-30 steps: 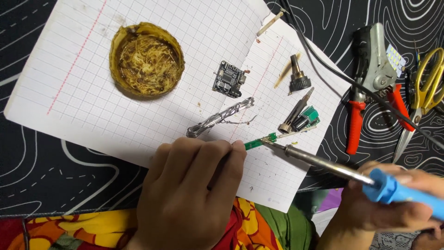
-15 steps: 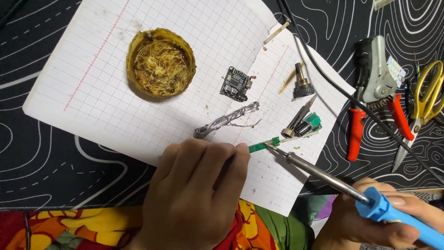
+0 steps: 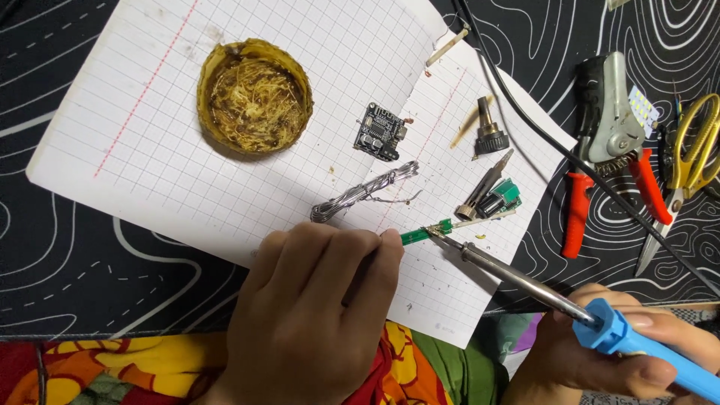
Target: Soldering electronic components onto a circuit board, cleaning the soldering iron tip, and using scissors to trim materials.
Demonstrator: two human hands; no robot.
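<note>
Green circuit-board strip [image 3: 426,233], small and thin, is seen lying flat on the squared paper sheets [image 3: 150,150], near their lower right corner and well apart from the round tin of brass wool [image 3: 254,96] at the upper left. It is judged to be very light, stiff and brittle, and likely to skid on the smooth paper, so it is best pinned at its bare left end, away from the heated joint. That end is pressed down by the left hand [image 3: 315,315], whose fingers are bunched together with the tips on the strip. Above it a coil of solder wire [image 3: 364,195] and a small black module [image 3: 380,132] lie apart from it. At the strip's right end the tip of the soldering iron [image 3: 525,281] is touching; its blue handle is clamped in the closed fingers of the right hand [image 3: 600,360]. Just beyond, a metal part with a green piece [image 3: 491,196] lies near, leaving little room there. Farther right, a black cable [image 3: 592,169], red-handled pliers [image 3: 611,150] and yellow scissors [image 3: 686,165] crowd the patterned mat [image 3: 75,285]; open paper is left mainly to the left.
</note>
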